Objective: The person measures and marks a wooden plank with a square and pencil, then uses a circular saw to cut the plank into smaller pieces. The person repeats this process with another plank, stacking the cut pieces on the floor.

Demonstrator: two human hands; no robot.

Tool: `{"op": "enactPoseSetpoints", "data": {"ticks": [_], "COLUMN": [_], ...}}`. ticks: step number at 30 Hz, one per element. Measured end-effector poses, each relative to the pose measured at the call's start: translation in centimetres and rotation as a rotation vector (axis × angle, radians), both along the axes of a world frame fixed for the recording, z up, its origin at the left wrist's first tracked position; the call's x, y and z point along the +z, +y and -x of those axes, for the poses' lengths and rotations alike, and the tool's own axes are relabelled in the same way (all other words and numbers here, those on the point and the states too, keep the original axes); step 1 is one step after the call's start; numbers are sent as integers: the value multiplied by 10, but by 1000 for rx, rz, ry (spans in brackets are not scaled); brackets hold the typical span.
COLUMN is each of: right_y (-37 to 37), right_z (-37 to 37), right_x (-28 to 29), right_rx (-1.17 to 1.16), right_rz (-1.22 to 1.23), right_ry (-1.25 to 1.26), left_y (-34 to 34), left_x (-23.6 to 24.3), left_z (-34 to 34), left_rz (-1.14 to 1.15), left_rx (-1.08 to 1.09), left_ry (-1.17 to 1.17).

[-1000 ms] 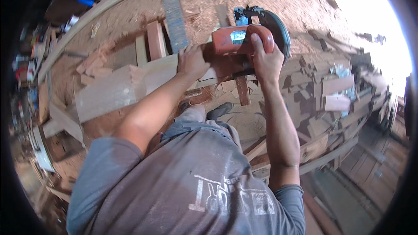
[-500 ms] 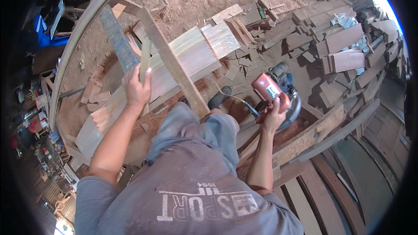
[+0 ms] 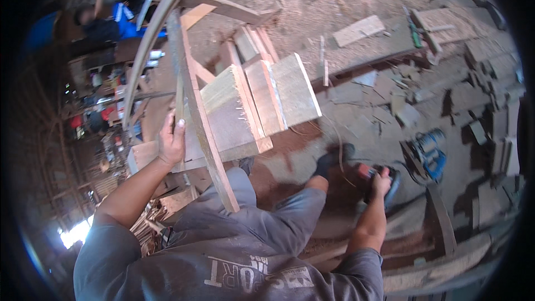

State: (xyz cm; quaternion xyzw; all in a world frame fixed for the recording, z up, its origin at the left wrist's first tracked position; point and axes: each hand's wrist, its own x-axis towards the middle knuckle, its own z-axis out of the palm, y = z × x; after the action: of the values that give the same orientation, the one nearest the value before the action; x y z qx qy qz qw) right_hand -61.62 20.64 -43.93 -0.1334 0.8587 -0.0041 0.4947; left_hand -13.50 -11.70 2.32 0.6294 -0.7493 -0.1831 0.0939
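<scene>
Sawdust floor [image 3: 334, 0] strewn with offcuts [image 3: 356, 30]; left hand [image 3: 171, 142] grasps a plank [image 3: 195, 106], right hand [image 3: 380, 180] clenched on a saw [image 3: 384, 187].

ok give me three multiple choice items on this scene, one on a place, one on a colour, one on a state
1. Where is the left hand?
A. on the wooden frame
B. on the blue tool
C. on the knee

2. What colour is the power tool lying on the floor to the right?
A. yellow
B. blue
C. white

3. What is the right hand doing?
A. hanging empty
B. pressing a plank
C. closed in a grip on the red saw

Answers: 1 A, the fingers wrap a slat of the frame. 2 B, its casing is blue among the wood scraps. 3 C, the fingers are closed on the saw's red body, low beside the leg.
</scene>
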Motion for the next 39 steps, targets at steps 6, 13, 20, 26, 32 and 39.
{"op": "enactPoseSetpoints", "data": {"ticks": [6,13,20,26,32,39], "right_y": [35,-22,-253,-366,-351,-240], "right_z": [-4,-24,-39,-41,-15,-19], "right_x": [-183,-164,215,422,423,358], "right_rx": [-328,-280,-382,821,680,-744], "right_rz": [-286,261,1475,1376,1152,1124], "right_ry": [107,-30,-41,-36,-240,-508], "left_y": [-23,1,-4,-15,-11,-10], "left_x": [-5,-1,0,-7,3,-9], "left_z": [11,2,13,7,13,10], "left_rz": [-47,-28,-7,117,195,221], "left_rx": [-55,-15,13,-69,-122,-116], "left_ry": [70,20,74,7,-54,-14]}}
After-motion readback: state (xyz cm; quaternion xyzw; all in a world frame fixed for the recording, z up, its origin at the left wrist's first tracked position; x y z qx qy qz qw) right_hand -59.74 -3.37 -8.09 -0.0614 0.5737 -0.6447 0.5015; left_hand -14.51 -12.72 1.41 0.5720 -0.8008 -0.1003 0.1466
